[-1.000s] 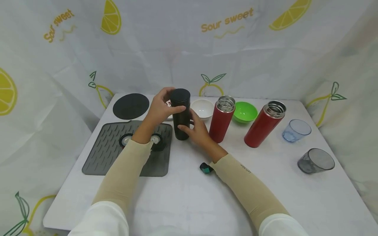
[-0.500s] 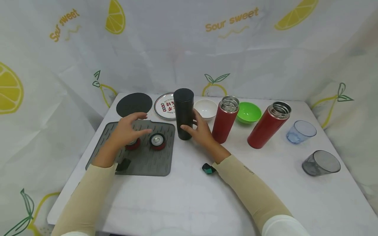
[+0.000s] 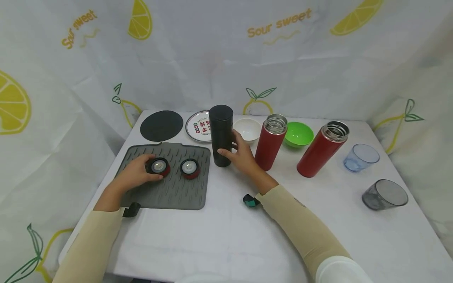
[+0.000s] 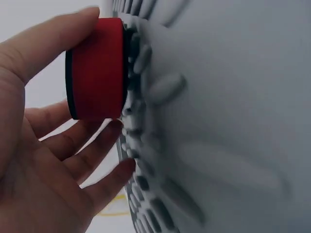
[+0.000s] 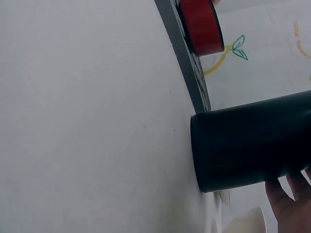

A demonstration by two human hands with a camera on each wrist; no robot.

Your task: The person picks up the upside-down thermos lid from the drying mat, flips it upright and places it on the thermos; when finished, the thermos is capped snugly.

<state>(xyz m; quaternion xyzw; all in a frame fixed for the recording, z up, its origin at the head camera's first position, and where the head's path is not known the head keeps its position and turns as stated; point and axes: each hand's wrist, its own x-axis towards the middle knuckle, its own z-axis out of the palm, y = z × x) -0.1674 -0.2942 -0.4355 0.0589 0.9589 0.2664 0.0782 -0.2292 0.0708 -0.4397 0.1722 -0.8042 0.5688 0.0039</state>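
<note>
On the grey ridged mat (image 3: pixel 170 196), my left hand (image 3: pixel 136 173) holds a red-sided bottle lid (image 3: pixel 159 166), thumb on one side and fingers curled to the other. The left wrist view shows that lid's red side (image 4: pixel 97 73) close against the mat's ridges. A second red-sided lid (image 3: pixel 189 168) lies to its right, inner side up. My right hand (image 3: pixel 242 155) grips the lower part of an upright black thermos (image 3: pixel 221 129) standing just right of the mat. In the right wrist view, fingertips (image 5: pixel 274 189) touch the thermos's side.
Two red flasks, one nearer (image 3: pixel 269 145) and one farther right (image 3: pixel 322 151), stand with open steel mouths. Behind are a white bowl (image 3: pixel 247 129), a green bowl (image 3: pixel 298 133), a printed round plate (image 3: pixel 199 131) and a black disc (image 3: pixel 161 125). Blue (image 3: pixel 360 158) and grey (image 3: pixel 385 195) glasses stand at right.
My left hand has let go of the black thermos's upper part, moved left and down to the mat, and taken hold of the left lid. My right hand stays on the thermos.
</note>
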